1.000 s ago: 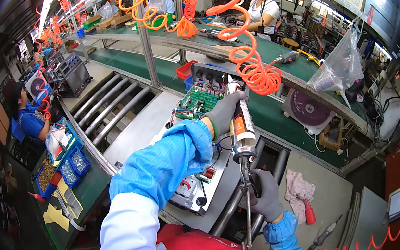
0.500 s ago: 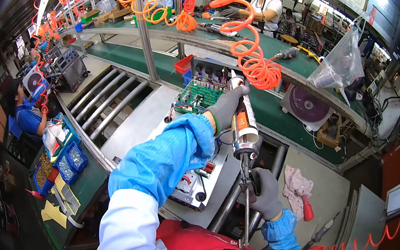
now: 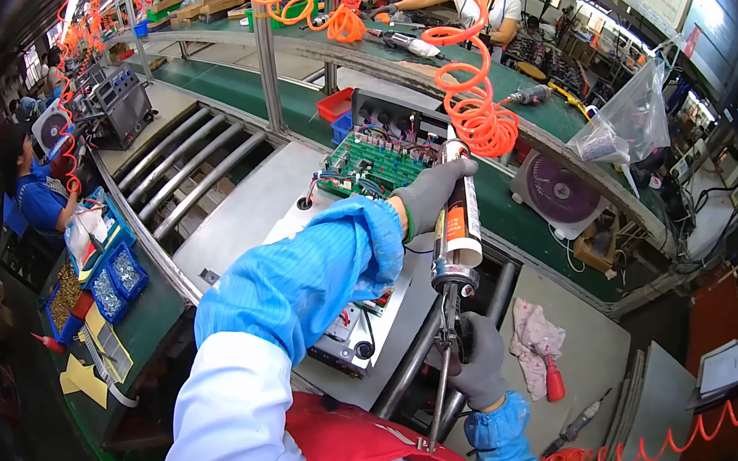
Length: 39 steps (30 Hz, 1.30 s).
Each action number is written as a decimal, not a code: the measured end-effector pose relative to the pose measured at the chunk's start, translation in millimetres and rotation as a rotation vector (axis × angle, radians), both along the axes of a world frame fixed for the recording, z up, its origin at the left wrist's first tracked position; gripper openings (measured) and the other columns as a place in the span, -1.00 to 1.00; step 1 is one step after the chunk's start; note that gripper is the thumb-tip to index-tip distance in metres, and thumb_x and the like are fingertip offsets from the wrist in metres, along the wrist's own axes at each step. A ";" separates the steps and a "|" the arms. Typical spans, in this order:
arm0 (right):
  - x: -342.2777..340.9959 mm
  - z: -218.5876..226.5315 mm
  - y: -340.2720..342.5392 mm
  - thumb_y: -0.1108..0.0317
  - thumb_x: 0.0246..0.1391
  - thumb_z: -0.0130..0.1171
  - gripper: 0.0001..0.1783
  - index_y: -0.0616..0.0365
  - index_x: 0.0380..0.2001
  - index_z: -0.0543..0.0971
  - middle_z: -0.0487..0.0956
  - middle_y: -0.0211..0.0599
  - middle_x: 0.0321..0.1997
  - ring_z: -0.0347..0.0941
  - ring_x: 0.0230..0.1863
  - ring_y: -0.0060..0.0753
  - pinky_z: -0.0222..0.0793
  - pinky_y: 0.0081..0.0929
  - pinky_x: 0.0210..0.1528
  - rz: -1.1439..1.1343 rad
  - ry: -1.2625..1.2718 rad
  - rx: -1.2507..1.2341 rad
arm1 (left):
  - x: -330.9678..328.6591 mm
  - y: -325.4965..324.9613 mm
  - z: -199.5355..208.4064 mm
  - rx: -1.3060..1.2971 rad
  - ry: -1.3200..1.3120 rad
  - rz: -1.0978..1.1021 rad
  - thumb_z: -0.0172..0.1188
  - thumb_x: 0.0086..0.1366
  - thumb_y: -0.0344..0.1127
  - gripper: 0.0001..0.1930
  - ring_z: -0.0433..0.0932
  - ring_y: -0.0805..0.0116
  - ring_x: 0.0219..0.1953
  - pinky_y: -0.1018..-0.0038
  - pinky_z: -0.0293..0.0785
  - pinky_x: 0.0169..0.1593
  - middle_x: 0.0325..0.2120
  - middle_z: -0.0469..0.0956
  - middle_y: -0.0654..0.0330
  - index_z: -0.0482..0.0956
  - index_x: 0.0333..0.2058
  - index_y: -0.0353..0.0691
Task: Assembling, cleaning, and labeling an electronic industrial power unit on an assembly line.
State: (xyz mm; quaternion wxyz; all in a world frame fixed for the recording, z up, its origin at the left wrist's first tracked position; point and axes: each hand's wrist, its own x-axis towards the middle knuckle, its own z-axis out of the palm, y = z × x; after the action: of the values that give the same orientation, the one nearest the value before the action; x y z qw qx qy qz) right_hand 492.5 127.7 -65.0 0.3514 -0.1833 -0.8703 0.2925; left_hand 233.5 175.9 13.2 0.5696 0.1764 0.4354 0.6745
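Note:
My left hand (image 3: 435,199), in a grey glove, is wrapped round the upper part of a white and orange sealant cartridge (image 3: 463,236). The cartridge lies in a caulking gun (image 3: 453,274), its nozzle tilted up and away from me. At the gun's rear, my right hand (image 3: 482,363), also gloved in grey, is closed round the handle; the trigger is mostly hidden. Just left of the nozzle stands an open metal unit (image 3: 347,358) with a green circuit board (image 3: 370,159) and wires. My left forearm covers part of this unit.
A roller conveyor (image 3: 199,172) runs at left, near blue bins (image 3: 126,269) of small parts. A coiled orange hose (image 3: 479,118) hangs beyond the nozzle. At right lie a pink rag (image 3: 534,339), a red bottle (image 3: 554,380) and a power screwdriver (image 3: 578,425). Other people work beyond the benches.
The gun's front end and my left hand have shifted slightly right, and my right hand slightly left, while the whole view has moved a little. Both hands keep their grip.

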 end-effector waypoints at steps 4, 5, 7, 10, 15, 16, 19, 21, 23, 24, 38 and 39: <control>3.1 -0.5 -2.2 0.19 -0.13 0.34 -0.54 0.25 -0.21 0.50 0.49 -0.14 -0.42 0.45 -0.42 -0.17 0.37 -0.31 -0.33 -0.004 -0.002 0.050 | 3.4 3.9 -0.8 -0.025 -0.003 -0.011 0.22 0.28 -0.08 -0.64 0.53 0.19 -0.61 0.19 0.64 -0.48 -0.56 0.42 0.14 0.31 -0.28 -0.22; 3.6 -0.2 -2.7 0.20 -0.13 0.33 -0.55 0.26 -0.21 0.50 0.49 -0.14 -0.41 0.45 -0.42 -0.17 0.37 -0.31 -0.34 -0.010 -0.006 0.057 | 4.9 3.6 0.3 -0.027 -0.002 -0.009 0.22 0.29 -0.09 -0.65 0.52 0.20 -0.62 0.18 0.64 -0.48 -0.56 0.41 0.16 0.30 -0.28 -0.21; 4.4 1.3 -4.4 0.21 -0.14 0.32 -0.55 0.26 -0.21 0.50 0.50 -0.13 -0.41 0.45 -0.42 -0.17 0.37 -0.32 -0.34 -0.017 -0.010 0.069 | 7.3 2.7 1.4 -0.030 -0.011 -0.007 0.22 0.29 -0.09 -0.66 0.51 0.20 -0.62 0.17 0.64 -0.48 -0.55 0.40 0.16 0.30 -0.27 -0.20; 4.8 3.4 -8.3 0.22 -0.14 0.30 -0.56 0.26 -0.21 0.50 0.49 -0.12 -0.41 0.45 -0.42 -0.16 0.38 -0.31 -0.34 -0.021 -0.007 0.101 | 10.8 1.9 1.9 -0.033 -0.025 0.002 0.22 0.29 -0.11 -0.66 0.50 0.21 -0.62 0.15 0.63 -0.48 -0.55 0.37 0.18 0.29 -0.27 -0.20; 3.7 -1.2 -7.8 0.22 -0.14 0.28 -0.56 0.29 -0.21 0.50 0.49 -0.09 -0.42 0.46 -0.41 -0.12 0.38 -0.28 -0.32 -0.023 -0.006 0.074 | 9.9 3.1 -4.3 -0.041 -0.002 0.024 0.22 0.29 -0.12 -0.67 0.49 0.21 -0.62 0.13 0.64 -0.47 -0.54 0.35 0.18 0.29 -0.28 -0.20; 3.6 -1.2 -8.1 0.22 -0.14 0.28 -0.56 0.29 -0.21 0.50 0.49 -0.09 -0.42 0.46 -0.41 -0.12 0.38 -0.28 -0.32 -0.021 -0.010 0.076 | 8.4 4.2 -5.4 -0.017 -0.002 0.003 0.22 0.29 -0.12 -0.66 0.49 0.21 -0.62 0.14 0.64 -0.46 -0.53 0.36 0.18 0.28 -0.27 -0.20; 3.6 -1.7 -8.4 0.25 -0.14 0.27 -0.58 0.29 -0.22 0.50 0.48 -0.09 -0.43 0.46 -0.42 -0.11 0.38 -0.27 -0.32 -0.018 -0.011 0.082 | 7.1 4.3 -6.7 0.018 0.004 -0.019 0.22 0.28 -0.12 -0.65 0.49 0.20 -0.61 0.15 0.65 -0.46 -0.53 0.36 0.16 0.27 -0.26 -0.22; 3.8 -2.3 -8.1 0.28 -0.13 0.27 -0.61 0.29 -0.23 0.50 0.48 -0.09 -0.44 0.46 -0.42 -0.11 0.38 -0.28 -0.32 -0.031 -0.017 0.045 | 10.9 1.4 -2.2 0.030 0.013 -0.017 0.22 0.28 -0.13 -0.64 0.50 0.20 -0.60 0.15 0.64 -0.48 -0.52 0.37 0.14 0.26 -0.25 -0.22; 2.1 -1.7 -8.4 0.30 -0.13 0.27 -0.62 0.29 -0.23 0.50 0.48 -0.09 -0.45 0.46 -0.42 -0.11 0.38 -0.29 -0.32 -0.027 -0.024 0.050 | 10.4 0.8 -2.5 0.012 -0.012 0.002 0.24 0.27 -0.13 -0.63 0.50 0.19 -0.60 0.16 0.63 -0.50 -0.51 0.37 0.14 0.26 -0.24 -0.22; 1.3 -1.6 -8.5 0.32 -0.13 0.27 -0.63 0.28 -0.24 0.50 0.48 -0.09 -0.45 0.46 -0.43 -0.11 0.38 -0.29 -0.32 -0.029 -0.028 0.056 | 9.7 0.4 -2.5 -0.004 -0.001 0.012 0.24 0.26 -0.13 -0.62 0.50 0.19 -0.60 0.17 0.62 -0.50 -0.51 0.37 0.14 0.26 -0.23 -0.22; -0.5 -13.2 -6.4 0.05 -0.30 0.46 -0.45 0.20 -0.31 0.52 0.46 -0.25 -0.46 0.39 -0.39 -0.15 0.33 -0.26 -0.32 -0.063 -0.006 -0.038 | 7.3 3.2 -7.7 -0.033 -0.013 -0.016 0.25 0.26 -0.13 -0.59 0.53 0.17 -0.60 0.15 0.65 -0.49 -0.51 0.35 0.14 0.23 -0.18 -0.23; -0.6 -13.8 -6.2 0.06 -0.31 0.46 -0.45 0.20 -0.31 0.52 0.46 -0.25 -0.45 0.39 -0.39 -0.15 0.33 -0.26 -0.32 -0.060 0.006 -0.019 | 7.3 3.1 -7.7 -0.021 -0.017 -0.019 0.24 0.27 -0.13 -0.60 0.53 0.17 -0.60 0.14 0.65 -0.50 -0.51 0.35 0.14 0.23 -0.18 -0.23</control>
State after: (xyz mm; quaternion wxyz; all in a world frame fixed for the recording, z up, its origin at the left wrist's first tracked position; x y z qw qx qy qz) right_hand 491.9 121.6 -78.8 0.3608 -0.2118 -0.8606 0.2905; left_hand 240.8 179.1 5.5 0.5815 0.1686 0.4358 0.6660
